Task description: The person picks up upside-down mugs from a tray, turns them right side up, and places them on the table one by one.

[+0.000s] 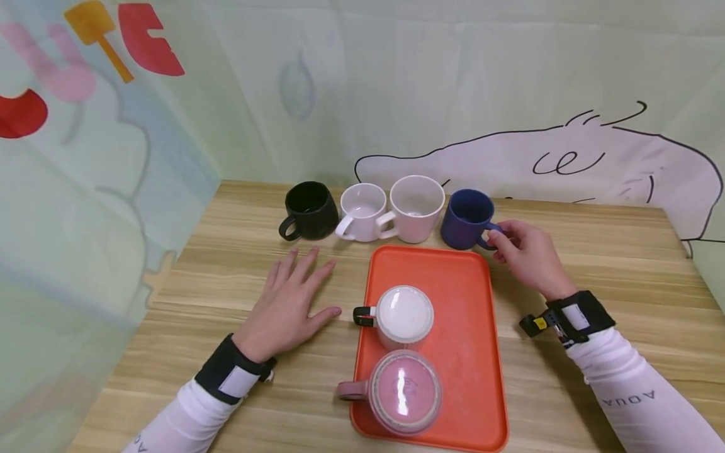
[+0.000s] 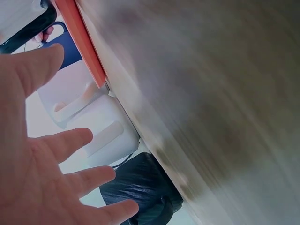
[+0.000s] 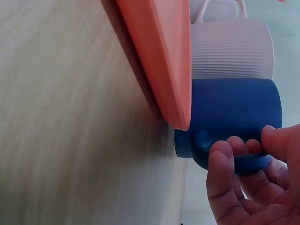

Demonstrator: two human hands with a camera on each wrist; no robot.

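A blue mug stands upright at the right end of a row of mugs, behind the tray's far edge. My right hand pinches its handle between thumb and fingers. My left hand is spread palm down over the table, left of the tray and in front of the black mug; nothing is in it. On the orange tray two mugs sit upside down: a white one with a black handle and a pink one, handles pointing left.
Between the black and blue mugs stand a smaller white mug and a larger off-white mug, which the right wrist view shows ribbed. Behind the wooden table hangs a printed cloth backdrop, continuing along the left side.
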